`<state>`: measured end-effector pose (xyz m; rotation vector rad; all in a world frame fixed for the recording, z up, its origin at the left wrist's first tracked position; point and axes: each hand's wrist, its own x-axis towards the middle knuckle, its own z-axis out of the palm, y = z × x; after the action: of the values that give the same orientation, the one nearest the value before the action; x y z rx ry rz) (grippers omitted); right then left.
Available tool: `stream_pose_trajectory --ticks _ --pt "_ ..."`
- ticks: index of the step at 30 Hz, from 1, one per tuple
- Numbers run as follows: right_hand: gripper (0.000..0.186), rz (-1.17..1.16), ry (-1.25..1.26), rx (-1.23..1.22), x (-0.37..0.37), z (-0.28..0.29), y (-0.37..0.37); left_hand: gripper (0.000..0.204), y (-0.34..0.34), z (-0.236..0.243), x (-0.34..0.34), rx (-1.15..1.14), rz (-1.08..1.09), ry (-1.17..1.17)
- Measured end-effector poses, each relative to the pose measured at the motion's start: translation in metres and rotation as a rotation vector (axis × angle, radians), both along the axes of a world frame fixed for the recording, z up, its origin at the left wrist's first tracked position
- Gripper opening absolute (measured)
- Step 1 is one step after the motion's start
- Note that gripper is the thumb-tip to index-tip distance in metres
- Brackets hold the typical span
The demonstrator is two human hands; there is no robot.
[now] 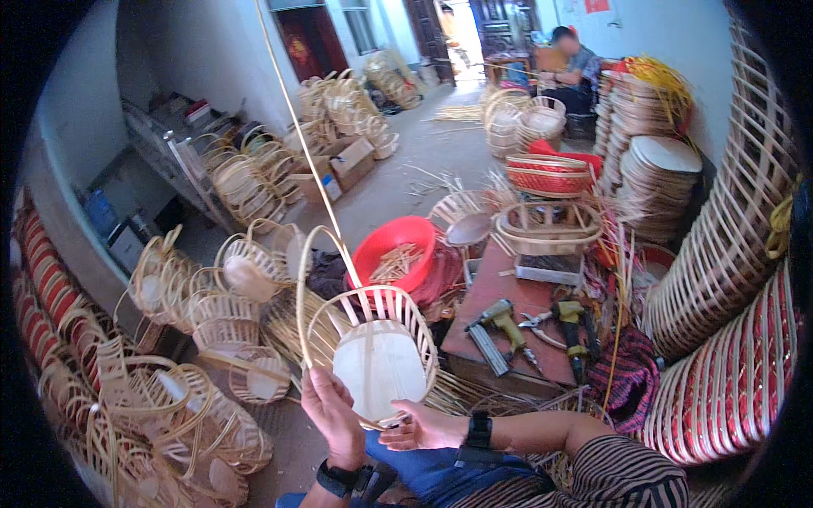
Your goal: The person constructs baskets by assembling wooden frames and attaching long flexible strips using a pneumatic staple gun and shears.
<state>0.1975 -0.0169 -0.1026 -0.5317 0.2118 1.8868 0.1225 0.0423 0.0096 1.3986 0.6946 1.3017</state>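
A small woven basket (415,317) with a pale oval wooden bottom is tilted up in front of me, its inside facing me. My left hand (333,416) is closed around its near left side, where a bent cane strip (303,292) arches upward. From near that arch a long thin cane strip (292,110) runs up past the top of the view. My right hand (425,426) pinches the near rim of the basket, thumb on top and fingers curled below; the exact fingertip contact is partly hidden.
A red-topped bench (474,334) at right holds a nail gun (504,326), a green power tool (572,339) and pliers (542,328). Beyond the basket sits a red basin (373,245) of wood pieces. Baskets (224,313) crowd the left; a person (569,72) sits far back.
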Motion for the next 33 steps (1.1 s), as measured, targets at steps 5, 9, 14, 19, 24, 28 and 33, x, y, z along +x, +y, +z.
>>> stream_pose_trajectory --ticks 5,9,14,19,24,28,33 --pt "0.034 -0.115 -0.1 0.002 0.016 0.012 -0.009 0.027 -0.007 -0.004 0.006 -0.054 -0.202 -0.08" --pt "0.024 -0.233 -0.205 0.032 0.046 0.001 -0.018 0.022 -0.005 -0.012 -0.009 0.07 -0.225 0.181" --pt "0.033 -0.406 -0.498 -0.017 0.105 0.026 -0.051 0.026 0.022 -0.038 -0.061 -0.189 -0.407 0.521" --pt "0.037 -0.697 -0.754 -0.102 0.189 0.045 -0.081 0.026 0.03 -0.091 -0.098 -0.395 -0.518 0.789" --pt "0.037 -1.183 -1.011 -0.323 0.281 0.076 -0.111 0.025 0.026 -0.108 -0.096 -0.455 -0.532 0.887" --pt "0.057 -1.267 -1.273 -0.507 0.374 0.088 -0.161 0.024 0.024 -0.111 -0.09 -0.459 -0.552 0.91" --pt "0.066 -1.302 -1.676 -0.543 0.414 0.067 -0.16 0.023 0.027 -0.11 -0.097 -0.459 -0.516 0.931"
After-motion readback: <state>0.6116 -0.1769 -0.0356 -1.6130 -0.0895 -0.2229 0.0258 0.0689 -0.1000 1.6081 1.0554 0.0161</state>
